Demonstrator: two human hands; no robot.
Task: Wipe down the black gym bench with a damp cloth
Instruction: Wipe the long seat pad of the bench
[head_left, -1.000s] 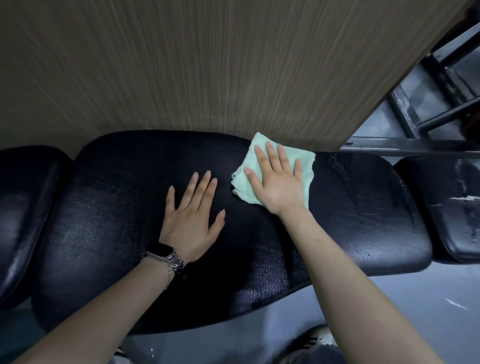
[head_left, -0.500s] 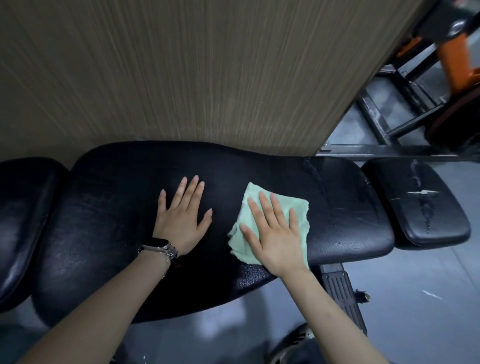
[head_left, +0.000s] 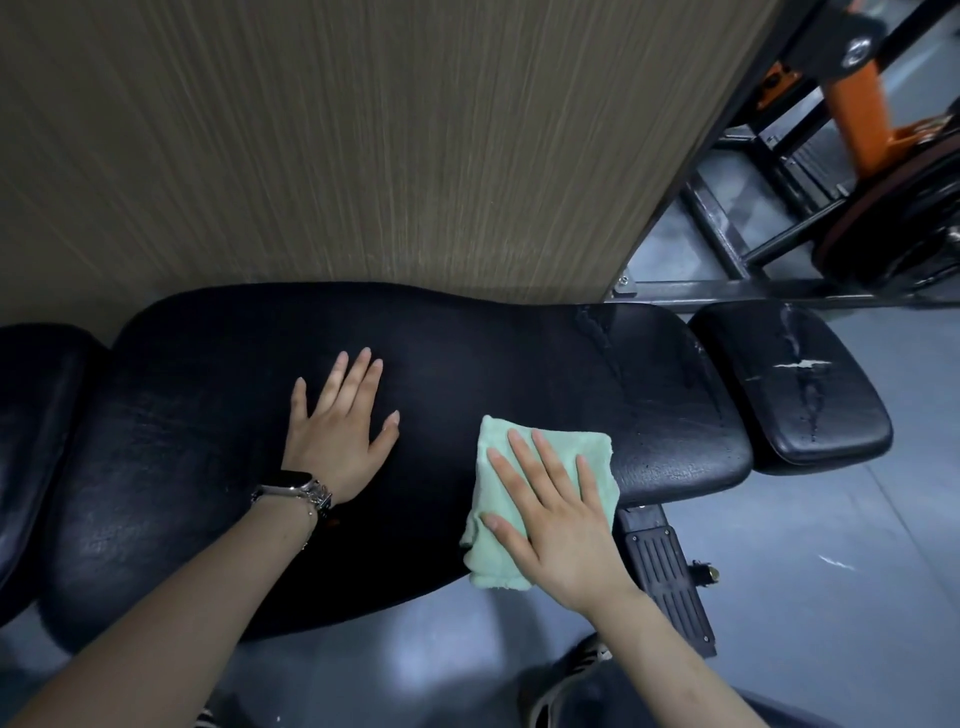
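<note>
I find the folded pale-green terry cloth (head_left: 545, 467) lying at the near edge of the long black padded vinyl bench (head_left: 467, 358), partly overhanging it. My right hand (head_left: 558, 512) presses it flat, fingers (head_left: 524, 457) straight. My left hand (head_left: 340, 431) rests spread on the pad. I judge wiping mid-course; the scuffed small black end pad (head_left: 789, 387) looks unwiped.
</note>
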